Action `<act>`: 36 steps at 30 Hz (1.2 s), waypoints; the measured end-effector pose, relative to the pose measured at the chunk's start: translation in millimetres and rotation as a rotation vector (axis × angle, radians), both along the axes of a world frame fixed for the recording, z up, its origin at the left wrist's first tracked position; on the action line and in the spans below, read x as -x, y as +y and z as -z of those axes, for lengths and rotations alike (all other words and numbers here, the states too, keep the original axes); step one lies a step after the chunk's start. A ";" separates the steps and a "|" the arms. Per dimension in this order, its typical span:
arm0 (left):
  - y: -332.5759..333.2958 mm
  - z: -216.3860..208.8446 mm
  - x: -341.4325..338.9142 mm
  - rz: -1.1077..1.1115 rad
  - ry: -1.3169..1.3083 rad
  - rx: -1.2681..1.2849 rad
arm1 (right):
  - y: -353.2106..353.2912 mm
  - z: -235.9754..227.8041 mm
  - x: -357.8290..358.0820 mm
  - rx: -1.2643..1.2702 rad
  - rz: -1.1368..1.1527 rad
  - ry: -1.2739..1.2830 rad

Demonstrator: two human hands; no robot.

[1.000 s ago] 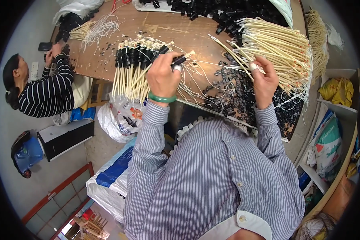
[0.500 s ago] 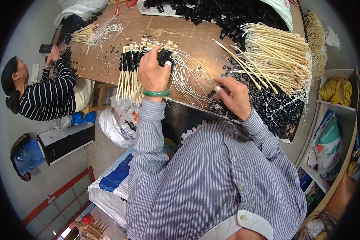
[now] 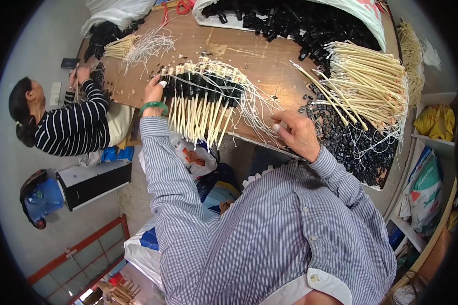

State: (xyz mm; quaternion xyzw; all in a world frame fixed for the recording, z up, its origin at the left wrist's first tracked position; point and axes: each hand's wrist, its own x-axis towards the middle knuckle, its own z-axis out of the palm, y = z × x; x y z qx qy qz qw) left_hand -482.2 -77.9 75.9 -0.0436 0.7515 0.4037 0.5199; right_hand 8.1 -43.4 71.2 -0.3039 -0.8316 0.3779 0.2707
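A row of pale yellow sleeved rods with black sockets [image 3: 203, 84] stands across the table's near edge, their sleeved ends hanging over it. At the row's left end is my left hand [image 3: 154, 91], with a green bangle at the wrist and white tape on the thumb. Its fingers are closed on a white wire that runs over the sockets. Loose white wires [image 3: 254, 107] trail from the row toward my right hand [image 3: 297, 133]. That hand's taped thumb and forefinger are pinched together beside the wires; what lies between them is too small to make out.
A large stack of pale sleeved rods [image 3: 369, 86] lies on the right, beside scattered small black parts [image 3: 361, 152]. A white sack [image 3: 379, 35] of black sockets is at the back. Another person [image 3: 68, 109] works at the left end. Plastic bags [image 3: 193, 160] lie below the table.
My left hand has moved from the row's right part to its left end, uncovering the sockets. The right hand stays near the wires. The view has shifted slightly.
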 end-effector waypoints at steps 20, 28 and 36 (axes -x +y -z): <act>236.6 -2.1 -427.2 1.061 1.082 -1.112 | 123.0 15.1 -162.3 -0.250 0.460 -0.234; 281.8 50.1 -447.7 1.264 1.380 -0.635 | 142.1 25.5 -208.3 -0.431 0.598 -0.392; 220.3 41.1 -418.8 1.031 1.069 -0.865 | 154.5 40.5 -235.4 -0.415 0.480 -0.484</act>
